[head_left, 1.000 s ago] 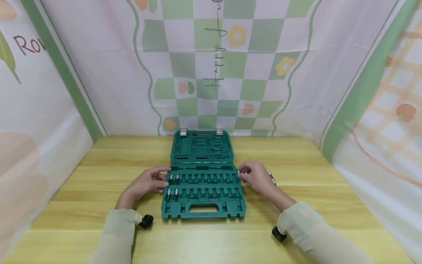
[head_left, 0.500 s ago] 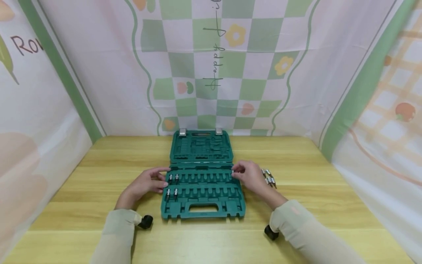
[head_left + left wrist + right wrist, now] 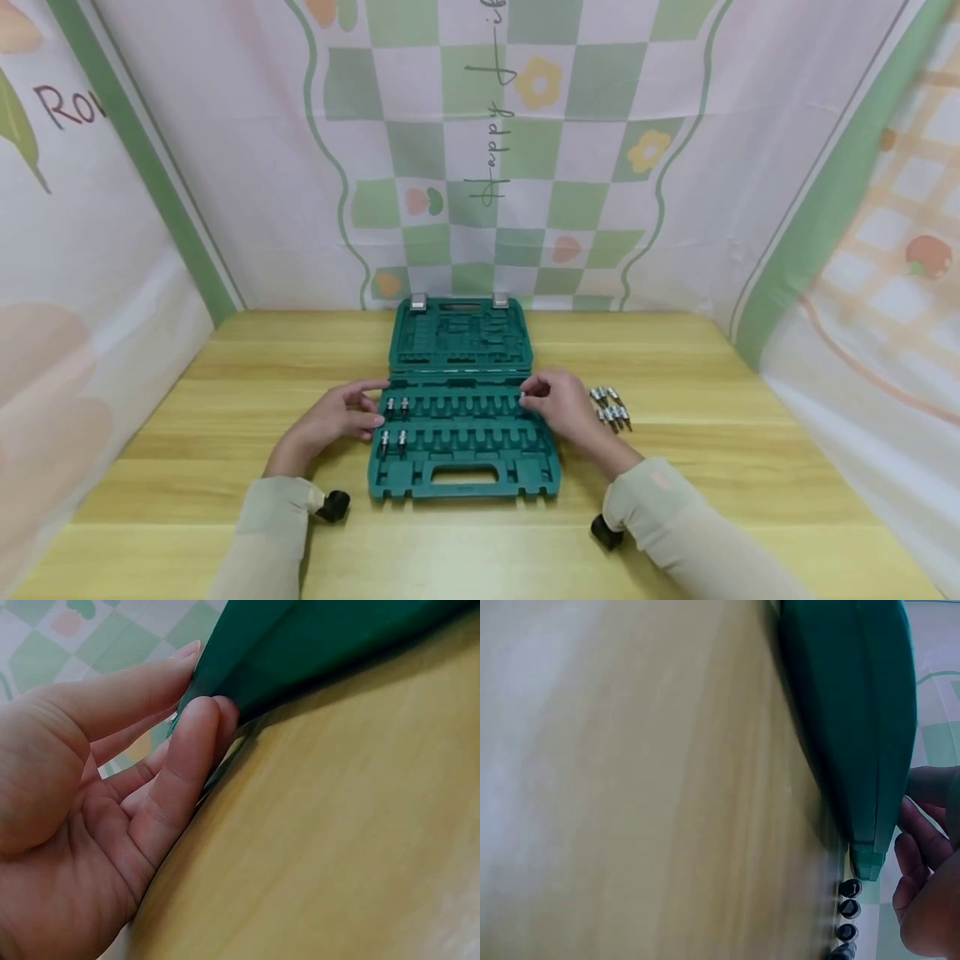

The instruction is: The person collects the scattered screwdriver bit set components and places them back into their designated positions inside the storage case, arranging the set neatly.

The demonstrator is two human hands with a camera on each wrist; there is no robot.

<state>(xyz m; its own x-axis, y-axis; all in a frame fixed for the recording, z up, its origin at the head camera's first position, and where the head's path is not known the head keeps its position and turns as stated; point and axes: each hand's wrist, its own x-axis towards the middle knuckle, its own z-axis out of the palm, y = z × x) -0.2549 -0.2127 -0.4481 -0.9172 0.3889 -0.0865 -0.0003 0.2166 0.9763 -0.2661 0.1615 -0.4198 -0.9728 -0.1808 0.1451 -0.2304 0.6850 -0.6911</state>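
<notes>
Broadly, by size:
Table point(image 3: 225, 400): a wooden top, on which everything is set.
Tool case point(image 3: 462, 467): green, laid open at the table's middle, lid flat behind the slotted tray.
Left hand point(image 3: 330, 421): pressed against the case's left edge, fingers nearly straight and unclenched.
Right hand point(image 3: 558, 406): held over the tray's upper right end, fingertips pinched on a small bit point(image 3: 522, 398).
Loose bits point(image 3: 611, 407): clustered on the table just right of the case.
Seated bits point(image 3: 394, 422): four are seen in the tray's left slots.
</notes>
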